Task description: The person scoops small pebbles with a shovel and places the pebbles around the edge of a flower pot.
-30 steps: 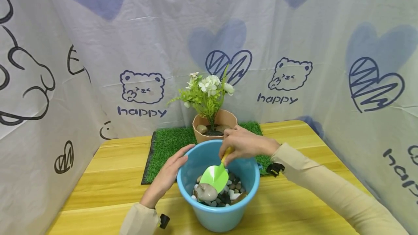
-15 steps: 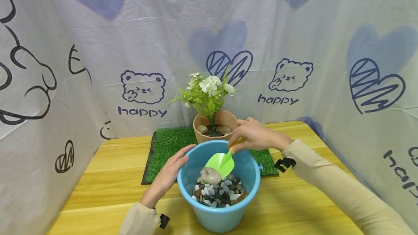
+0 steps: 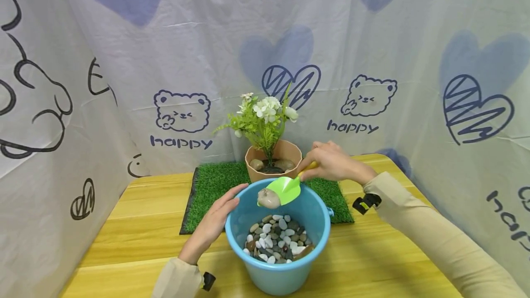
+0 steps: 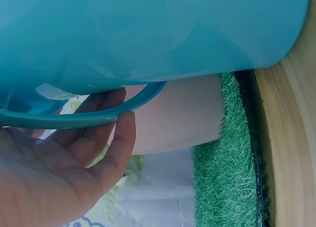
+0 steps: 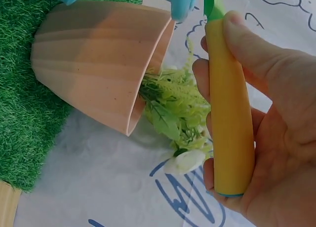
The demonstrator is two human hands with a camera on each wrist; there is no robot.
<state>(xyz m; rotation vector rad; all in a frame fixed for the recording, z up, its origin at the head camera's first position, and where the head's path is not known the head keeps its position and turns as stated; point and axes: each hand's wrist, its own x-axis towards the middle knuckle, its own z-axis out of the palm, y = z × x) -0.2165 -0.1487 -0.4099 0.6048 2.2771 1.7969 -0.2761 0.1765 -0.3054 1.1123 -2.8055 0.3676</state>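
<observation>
Green and yellow, the scoop point(image 3: 285, 188) sits in my right hand point(image 3: 329, 162), fingers and thumb wrapped around its yellow grip point(image 5: 229, 113); its blade tilts down to the left over the bucket point(image 3: 277, 279). One large, smooth stone point(image 3: 269, 198) lies at the blade's tip, above the white, grey and brown pebbles point(image 3: 275, 238) in the bucket. My left hand point(image 3: 216, 216) rests against the bucket's left side, fingers fairly straight, some of them behind the blue handle point(image 4: 64, 121). The bucket stands on the wood-grained tabletop point(image 3: 136, 243). Just behind it, on a green turf mat point(image 3: 215, 192), is a peach pot point(image 5: 94, 59) with white flowers point(image 3: 268, 108) and stones inside. A sheet point(image 3: 198, 49) printed with hearts and bears hangs behind the pot.
</observation>
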